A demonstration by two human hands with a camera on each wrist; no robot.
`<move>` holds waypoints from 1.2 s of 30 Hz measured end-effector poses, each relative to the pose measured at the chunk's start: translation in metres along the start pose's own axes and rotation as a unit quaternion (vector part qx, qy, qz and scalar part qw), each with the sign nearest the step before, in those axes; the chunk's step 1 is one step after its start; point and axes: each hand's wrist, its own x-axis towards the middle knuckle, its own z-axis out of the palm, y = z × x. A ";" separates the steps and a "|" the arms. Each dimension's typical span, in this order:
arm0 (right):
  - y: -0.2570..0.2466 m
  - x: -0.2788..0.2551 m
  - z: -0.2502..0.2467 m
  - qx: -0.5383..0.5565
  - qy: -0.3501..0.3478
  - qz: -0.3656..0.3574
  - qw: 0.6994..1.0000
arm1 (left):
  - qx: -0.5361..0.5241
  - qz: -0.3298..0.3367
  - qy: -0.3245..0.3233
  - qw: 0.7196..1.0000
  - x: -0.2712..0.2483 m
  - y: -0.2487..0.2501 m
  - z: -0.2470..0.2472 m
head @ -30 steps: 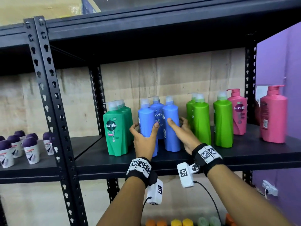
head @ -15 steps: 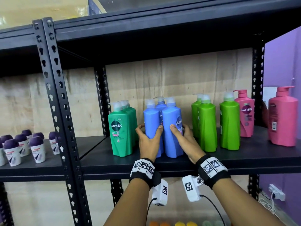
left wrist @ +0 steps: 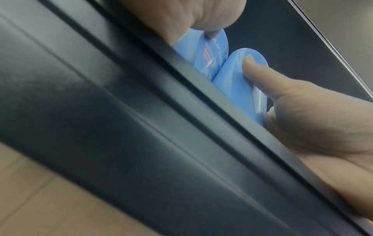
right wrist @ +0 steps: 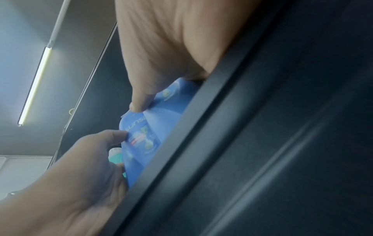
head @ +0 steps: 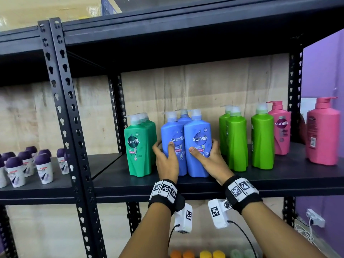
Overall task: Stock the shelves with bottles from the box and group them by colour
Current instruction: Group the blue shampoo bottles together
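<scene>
Two blue Sunsilk pump bottles stand side by side near the front of the black shelf (head: 260, 180), labels facing me. My left hand (head: 165, 159) grips the left blue bottle (head: 172, 135), thumb across its front. My right hand (head: 211, 159) grips the right blue bottle (head: 198, 127) the same way. A third blue bottle (head: 184, 116) stands behind them. In the left wrist view my left hand (left wrist: 181, 19) and the right hand's thumb each lie on a blue bottle (left wrist: 236, 86). In the right wrist view my right hand (right wrist: 171, 47) holds the same pair.
Dark green bottles (head: 139, 146) stand close on the left, light green ones (head: 236, 142) close on the right, pink ones (head: 323, 133) at the far right. Purple-capped roll-ons (head: 28, 164) fill the neighbouring shelf past the upright post (head: 63, 108). Coloured caps (head: 195, 255) show below.
Both hands have turned the two front blue bottles so that their labels now face forward. The hands keep their hold on them.
</scene>
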 end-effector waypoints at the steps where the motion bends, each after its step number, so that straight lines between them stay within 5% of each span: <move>1: 0.000 0.000 0.000 -0.003 -0.001 -0.002 1.000 | 0.003 -0.007 0.007 1.000 0.000 0.000 0.000; 9: 0.001 -0.002 -0.002 -0.021 0.034 -0.015 0.999 | 0.033 0.029 0.026 0.999 0.000 -0.001 0.001; 30: -0.015 -0.007 -0.006 -0.030 0.047 -0.023 0.998 | 0.034 0.002 0.001 0.999 -0.001 0.001 -0.001; 36: -0.057 0.025 -0.015 -0.066 0.061 -0.104 0.990 | 0.040 0.004 0.001 0.999 -0.002 0.002 -0.001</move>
